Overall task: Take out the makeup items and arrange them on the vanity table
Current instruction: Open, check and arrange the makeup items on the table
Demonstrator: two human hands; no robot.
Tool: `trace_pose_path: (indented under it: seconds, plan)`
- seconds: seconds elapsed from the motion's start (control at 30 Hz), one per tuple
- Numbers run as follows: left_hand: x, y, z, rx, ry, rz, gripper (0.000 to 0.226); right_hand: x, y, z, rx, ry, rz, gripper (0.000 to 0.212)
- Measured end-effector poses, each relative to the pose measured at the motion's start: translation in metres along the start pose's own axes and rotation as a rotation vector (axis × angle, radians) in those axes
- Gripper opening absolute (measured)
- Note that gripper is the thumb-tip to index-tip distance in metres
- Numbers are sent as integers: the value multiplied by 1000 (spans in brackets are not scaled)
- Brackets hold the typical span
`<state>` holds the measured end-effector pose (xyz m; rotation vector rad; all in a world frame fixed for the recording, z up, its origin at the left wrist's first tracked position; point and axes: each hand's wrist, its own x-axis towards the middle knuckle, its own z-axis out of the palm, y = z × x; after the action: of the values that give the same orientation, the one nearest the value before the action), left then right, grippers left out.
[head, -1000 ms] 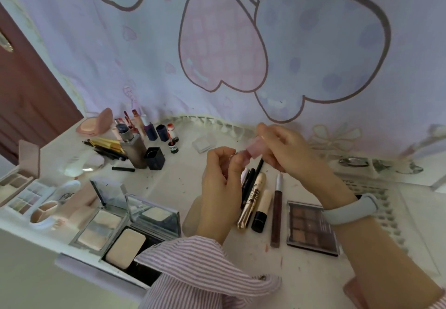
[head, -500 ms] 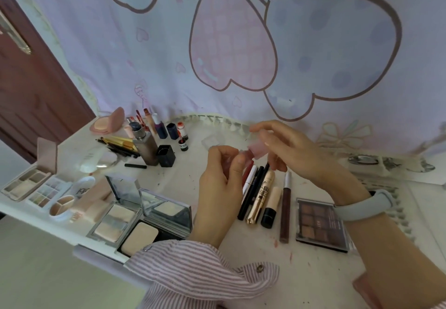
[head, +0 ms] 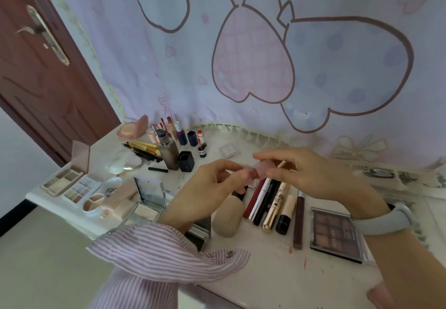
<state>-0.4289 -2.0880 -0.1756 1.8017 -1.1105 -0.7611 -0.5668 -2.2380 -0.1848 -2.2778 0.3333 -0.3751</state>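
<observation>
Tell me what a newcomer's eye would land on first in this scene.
First, the two hands meeting above the table's middle: the left hand and the right hand both pinch a small pink lipstick-like item. Next, the row of tubes and pens lying side by side just beneath them, with the brown eyeshadow palette to its right.

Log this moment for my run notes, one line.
left hand: pinches pink lip product | right hand: pinches its cap end | above vanity table
</observation>
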Motion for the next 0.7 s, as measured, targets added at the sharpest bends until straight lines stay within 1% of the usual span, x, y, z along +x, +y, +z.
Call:
trace_pose_path:
  seconds: [0.07,0.1,0.17,0.23,0.33,0.4,0.43,0.5,0.6,0.63,0.7]
  plan:
    - [0,4,-19,70,-118,-70,28,6,-8,3,-104,-40,-26,30]
    - [2,7,-28,100,-155,-82,30,11,-13,3,-160,-50,-50,27]
    - [6,11,-45,154,-188,-93,26,21,-22,3,-289,-47,-116,24]
    - [9,13,-57,179,-199,-107,27,30,-30,4,-396,-19,-204,23]
    - [9,11,-71,145,-225,-130,39,41,-36,6,-424,7,-309,22]
    - [6,5,-86,126,-240,-155,40,48,-32,1,-429,44,-329,21]
    - [5,0,-94,111,-227,-168,40,52,-28,-5,-420,78,-320,21]
    - [2,-13,-110,44,-142,-184,42,61,-20,-14,-356,145,-282,19]
    - [5,-27,-114,-175,36,-162,40,77,-7,-5,-121,250,-150,13]
    - [9,-30,-110,-249,98,-147,36,84,-1,3,-29,282,-84,12]
    - [19,-30,-99,-342,200,-121,19,98,11,22,185,290,91,21]
